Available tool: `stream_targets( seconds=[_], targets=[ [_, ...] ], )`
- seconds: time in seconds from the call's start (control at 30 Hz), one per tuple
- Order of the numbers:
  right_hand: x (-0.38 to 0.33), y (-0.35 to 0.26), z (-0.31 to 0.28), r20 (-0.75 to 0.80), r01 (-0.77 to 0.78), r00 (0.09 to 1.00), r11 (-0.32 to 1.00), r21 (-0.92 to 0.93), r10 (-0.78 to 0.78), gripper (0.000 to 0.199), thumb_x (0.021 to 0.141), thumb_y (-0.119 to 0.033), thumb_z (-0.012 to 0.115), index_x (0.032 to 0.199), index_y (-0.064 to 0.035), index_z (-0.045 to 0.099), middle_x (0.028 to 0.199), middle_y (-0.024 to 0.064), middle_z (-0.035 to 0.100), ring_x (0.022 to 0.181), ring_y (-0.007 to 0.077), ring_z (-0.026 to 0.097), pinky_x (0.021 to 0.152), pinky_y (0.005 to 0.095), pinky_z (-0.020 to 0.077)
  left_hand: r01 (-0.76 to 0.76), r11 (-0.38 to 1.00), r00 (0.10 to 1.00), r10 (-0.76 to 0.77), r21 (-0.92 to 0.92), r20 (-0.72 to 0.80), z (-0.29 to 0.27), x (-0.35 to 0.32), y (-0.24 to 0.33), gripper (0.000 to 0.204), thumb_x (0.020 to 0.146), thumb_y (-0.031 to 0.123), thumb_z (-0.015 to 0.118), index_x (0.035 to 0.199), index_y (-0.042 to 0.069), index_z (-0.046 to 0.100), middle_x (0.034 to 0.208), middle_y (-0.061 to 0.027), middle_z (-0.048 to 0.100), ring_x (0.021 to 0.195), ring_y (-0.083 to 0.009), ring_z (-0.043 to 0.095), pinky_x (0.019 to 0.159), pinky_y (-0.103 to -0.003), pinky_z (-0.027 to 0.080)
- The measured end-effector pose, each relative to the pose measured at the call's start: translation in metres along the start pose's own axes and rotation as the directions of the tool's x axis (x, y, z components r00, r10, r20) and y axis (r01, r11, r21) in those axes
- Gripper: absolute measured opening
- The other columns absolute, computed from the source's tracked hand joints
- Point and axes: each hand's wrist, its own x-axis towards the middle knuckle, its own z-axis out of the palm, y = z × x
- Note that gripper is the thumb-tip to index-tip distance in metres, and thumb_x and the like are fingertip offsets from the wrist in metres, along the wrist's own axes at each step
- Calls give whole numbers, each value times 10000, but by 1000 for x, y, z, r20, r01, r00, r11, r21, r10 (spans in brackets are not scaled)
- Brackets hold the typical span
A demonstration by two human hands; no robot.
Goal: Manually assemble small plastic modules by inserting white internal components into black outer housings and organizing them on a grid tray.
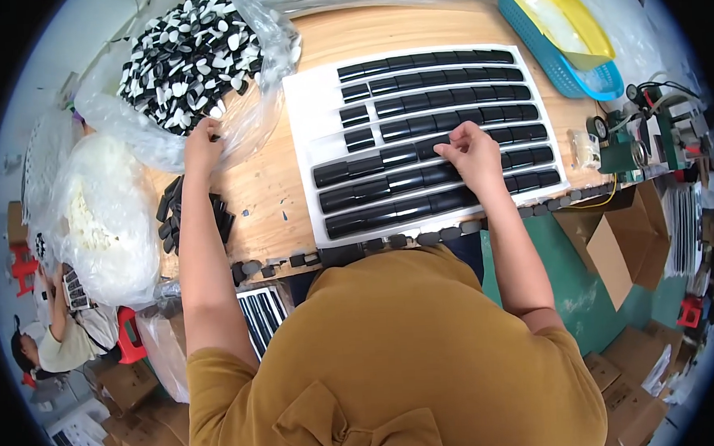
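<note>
My left hand (201, 144) is at the near edge of a clear plastic bag (249, 128) with a heap of small black and white oval pieces (186, 59). Its fingers are closed together, with a small dark bit showing beside the fingertips; what it is I cannot make out. Over a white tray (310, 105), my right hand (475, 156) has thumb and fingers pinched just above a row of glossy black tube-shaped pieces (398, 155). Whether a piece is between those fingertips is hidden. Several such rows fill the tray, with gaps toward its left.
Loose black pieces (221, 221) lie beside my left forearm. A bag of cream-coloured pieces (94, 218) stands to the left. Blue and yellow baskets (561, 62) sit at the back right, near a green bench device (624, 143). Dark pieces line the table's front edge. Another person (55, 344) works far left.
</note>
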Motion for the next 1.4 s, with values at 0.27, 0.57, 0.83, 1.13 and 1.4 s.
stream_targets(
  seconds=[0.27, 0.57, 0.83, 1.13, 1.4],
  targets=[
    [0, 27, -31, -330, 202, 901, 946, -252, -280, 176, 826, -205, 702, 878, -37, 711, 868, 136, 667, 801, 291, 646, 726, 372, 510, 52, 999, 996, -53, -15, -65, -19, -10, 1, 170, 744, 152, 728, 797, 18, 637, 735, -136, 648, 692, -269, 632, 654, -368, 489],
    [-10, 30, -25, -372, -26, 912, 881, -472, -172, 294, 786, -310, 742, 920, -61, 657, 912, 108, 609, 885, 310, 604, 732, 406, 495, 110, 993, 989, -104, 53, -104, -28, -11, 9, 282, 758, 240, 730, 694, 6, 585, 627, -134, 606, 594, -302, 580, 597, -384, 462],
    [-6, 23, -16, -327, -22, 937, 913, -406, -123, 353, 766, -266, 759, 1037, -65, 657, 986, 110, 594, 921, 297, 598, 775, 385, 499, 153, 979, 808, -203, -137, -553, -35, -29, 10, 279, 755, 188, 765, 924, 11, 633, 794, -110, 660, 665, -234, 612, 643, -339, 486],
    [19, 26, -59, 145, 324, 946, 865, -384, -289, 343, 700, -50, 734, 1005, -80, 580, 956, 125, 520, 999, 316, 507, 892, 384, 433, 179, 165, 936, -331, -970, 116, -42, -92, 183, 233, 870, 96, 676, 1088, 18, 646, 874, -54, 676, 731, -108, 639, 641, -222, 514],
    [29, 12, -68, 290, 376, 914, 858, -350, -283, 335, 673, -8, 720, 945, -42, 528, 959, 114, 554, 1007, 323, 516, 874, 391, 438, 496, -86, 866, 126, -864, 484, 13, -131, 245, 244, 882, 49, 643, 1115, 23, 576, 928, -94, 668, 794, -176, 678, 680, -257, 542]
  ],
)
